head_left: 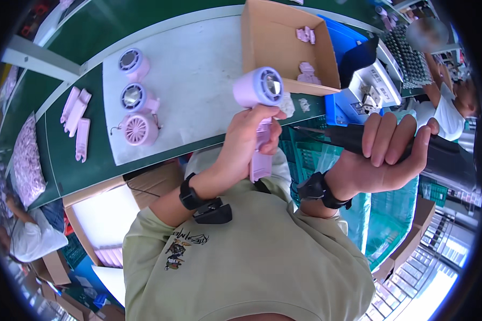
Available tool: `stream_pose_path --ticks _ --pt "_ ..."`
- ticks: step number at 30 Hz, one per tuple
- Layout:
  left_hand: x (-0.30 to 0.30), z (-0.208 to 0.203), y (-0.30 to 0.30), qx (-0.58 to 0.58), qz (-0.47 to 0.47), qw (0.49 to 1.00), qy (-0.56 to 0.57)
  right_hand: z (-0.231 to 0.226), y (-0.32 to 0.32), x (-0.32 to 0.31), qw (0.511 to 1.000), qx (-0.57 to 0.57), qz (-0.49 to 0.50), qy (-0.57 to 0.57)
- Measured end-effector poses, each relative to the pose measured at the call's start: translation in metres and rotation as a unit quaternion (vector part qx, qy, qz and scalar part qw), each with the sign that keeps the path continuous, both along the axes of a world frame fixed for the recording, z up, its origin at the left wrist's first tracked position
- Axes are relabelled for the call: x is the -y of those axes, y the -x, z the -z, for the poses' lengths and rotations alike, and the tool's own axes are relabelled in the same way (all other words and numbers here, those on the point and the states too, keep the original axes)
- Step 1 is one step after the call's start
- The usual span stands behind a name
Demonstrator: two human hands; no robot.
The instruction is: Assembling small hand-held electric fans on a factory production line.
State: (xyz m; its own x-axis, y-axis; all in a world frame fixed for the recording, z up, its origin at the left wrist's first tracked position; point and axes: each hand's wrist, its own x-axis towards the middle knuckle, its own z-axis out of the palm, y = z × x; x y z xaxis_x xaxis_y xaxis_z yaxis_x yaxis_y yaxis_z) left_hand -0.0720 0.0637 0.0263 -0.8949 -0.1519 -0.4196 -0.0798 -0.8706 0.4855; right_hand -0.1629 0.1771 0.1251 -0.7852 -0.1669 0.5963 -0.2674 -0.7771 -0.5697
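My left hand is closed around the handle of a lilac handheld fan. The fan stands nearly upright, its round head above my fingers and its handle end below them. In my right hand is a black electric screwdriver, with its thin bit pointing left toward the fan handle. The bit's tip is apart from the fan. To the left on the pale mat lie three lilac fan heads, an upper one, a middle one and a lower one with a thin wire.
Several lilac handle shells lie on the green table left of the mat. A bag of small lilac parts is farther left. Beyond my hands stands a cardboard box, beside a blue bin. Other people work at both sides.
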Motion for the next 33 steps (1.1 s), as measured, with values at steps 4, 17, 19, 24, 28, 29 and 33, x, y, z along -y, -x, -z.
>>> stream_pose_path --ticks 4,17,19,24,28,29,33 --pt "0.000 -0.003 -0.002 0.003 0.001 0.999 -0.042 0.012 -0.012 0.021 0.996 0.017 -0.090 -0.009" --pt "-0.003 -0.012 -0.001 -0.001 0.003 1.000 -0.030 0.020 -0.013 0.028 0.997 0.017 -0.068 -0.044" --pt "-0.006 -0.013 0.001 0.017 -0.012 1.000 -0.002 0.023 -0.016 0.027 0.997 0.012 -0.055 -0.046" --pt "-0.012 -0.014 0.001 0.016 -0.018 1.000 -0.003 0.024 -0.015 0.022 0.997 -0.001 -0.074 -0.033" --pt "-0.014 -0.018 -0.005 0.013 -0.029 0.999 -0.013 0.021 -0.024 0.024 0.997 -0.019 -0.071 -0.016" --pt "-0.013 -0.019 -0.004 0.009 -0.022 1.000 -0.013 0.021 -0.024 0.024 0.997 -0.019 -0.071 -0.015" --pt "-0.011 -0.021 -0.004 0.006 -0.013 1.000 -0.013 0.021 -0.022 0.026 0.995 -0.034 -0.087 -0.019"
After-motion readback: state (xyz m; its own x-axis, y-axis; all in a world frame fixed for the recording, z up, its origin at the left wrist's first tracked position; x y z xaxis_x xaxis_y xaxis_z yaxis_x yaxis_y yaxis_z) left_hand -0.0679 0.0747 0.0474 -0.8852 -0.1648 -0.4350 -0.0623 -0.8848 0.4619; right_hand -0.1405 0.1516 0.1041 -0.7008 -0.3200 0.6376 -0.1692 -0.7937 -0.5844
